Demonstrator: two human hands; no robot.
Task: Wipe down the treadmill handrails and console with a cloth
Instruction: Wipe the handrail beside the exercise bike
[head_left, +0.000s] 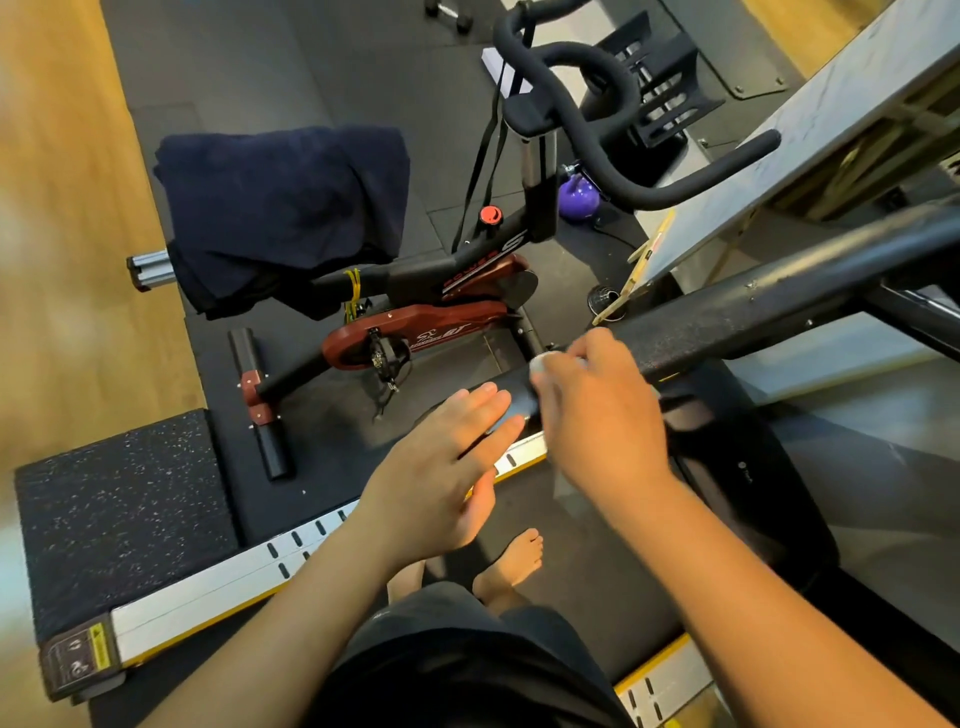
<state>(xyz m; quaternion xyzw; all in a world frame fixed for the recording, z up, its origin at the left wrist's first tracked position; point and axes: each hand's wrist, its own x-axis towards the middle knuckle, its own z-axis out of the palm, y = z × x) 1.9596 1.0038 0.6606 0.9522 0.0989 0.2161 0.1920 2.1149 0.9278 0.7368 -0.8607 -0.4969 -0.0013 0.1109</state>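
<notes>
Wooden floor (67, 260), honey-coloured: blurred at the left edge, grain not readable.

Black speckled rubber block (124, 514): set beside the treadmill's silver side rail (218, 592). A yellow-and-black warning label (78, 654) is seen at the rail's end cap; its print is too small to be read.

Dark navy towel (283, 208): draped over the saddle of the exercise bike, which is wholly hidden by it.

Black and dark-red stationary exercise bike (415, 322): "POWER" and a large "S" are read on the frame; the script on the red chain guard cannot be made out. A red knob (490, 215) is fitted on the frame.

Left hand (441, 467): fingers straight and spread, fingertips laid on the near end of the handrail; nothing is held.

Bare feet (511, 564): seen on the black treadmill belt (597, 587), partly covered by dark shorts (467, 665).

Right hand (597, 415): fingers curled over a small white cloth (543, 362), pressed against the rail; only a corner of the cloth shows, the rest being hidden under the hand.

Black textured treadmill handrail (753, 306): runs up to the right, cut off by the frame edge.

Purple kettlebell (577, 196): partly hidden behind the bike's black handlebars (597, 135).

Pale grey board (779, 156): tilted, cut off at top right; the console is not discernible.
</notes>
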